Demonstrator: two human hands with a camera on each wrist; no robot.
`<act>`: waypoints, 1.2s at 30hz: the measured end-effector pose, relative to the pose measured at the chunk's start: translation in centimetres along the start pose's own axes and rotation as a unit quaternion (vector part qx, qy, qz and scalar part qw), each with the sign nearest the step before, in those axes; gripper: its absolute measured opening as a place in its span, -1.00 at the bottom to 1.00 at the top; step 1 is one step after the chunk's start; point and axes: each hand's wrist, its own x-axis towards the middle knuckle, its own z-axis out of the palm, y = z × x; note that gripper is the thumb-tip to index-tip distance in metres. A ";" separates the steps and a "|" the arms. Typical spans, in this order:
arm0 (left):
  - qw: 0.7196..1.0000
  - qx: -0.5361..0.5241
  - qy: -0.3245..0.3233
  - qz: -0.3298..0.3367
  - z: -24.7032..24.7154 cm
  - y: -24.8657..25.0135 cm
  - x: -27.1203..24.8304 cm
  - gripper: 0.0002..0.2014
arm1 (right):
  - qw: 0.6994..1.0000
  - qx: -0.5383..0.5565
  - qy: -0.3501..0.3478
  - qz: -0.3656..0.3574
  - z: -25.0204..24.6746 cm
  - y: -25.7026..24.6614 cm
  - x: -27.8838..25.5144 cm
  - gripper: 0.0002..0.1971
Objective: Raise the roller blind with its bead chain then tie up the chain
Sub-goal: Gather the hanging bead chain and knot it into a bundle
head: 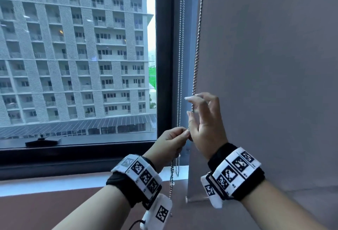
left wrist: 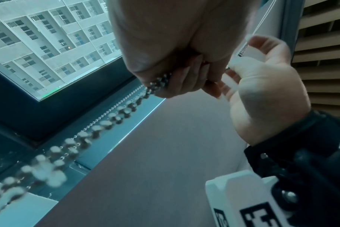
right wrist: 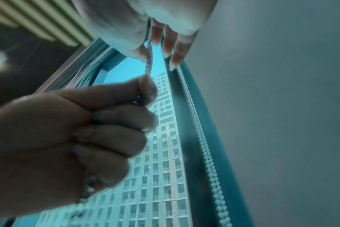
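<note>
The metal bead chain (head: 197, 46) hangs from above beside the edge of the grey roller blind (head: 265, 65). My left hand (head: 180, 136) is a fist around the chain low down, and its doubled tail (left wrist: 111, 118) dangles below the fist toward the sill. My right hand (head: 191, 108) is just above the left, fingers spread and loosely bent. The chain (right wrist: 148, 61) runs down past its index finger and thumb into the left fist (right wrist: 78, 130). I see no firm pinch by the right hand.
A second, thinner pair of bead chains (head: 181, 46) hangs against the dark window frame just left of my hands. The glass shows a tall apartment block. A pale sill (head: 36, 184) runs below. The blind's bottom bar (head: 195, 199) ends near my right wrist.
</note>
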 end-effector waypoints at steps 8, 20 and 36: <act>0.999 -0.002 0.030 -0.013 0.5 0.1 -0.7 -0.73 | 0.905 -0.232 -0.197 -0.297 -1.9 1.0 -0.8 -0.69; 0.990 -0.139 -0.034 0.011 -1.9 3.4 0.4 -0.83 | 0.954 -0.151 -0.243 -0.094 -2.6 0.4 2.0 -0.76; 0.937 0.257 0.098 0.213 -1.4 5.1 3.2 -0.68 | 0.743 0.546 0.081 0.380 0.4 -1.5 2.4 -0.75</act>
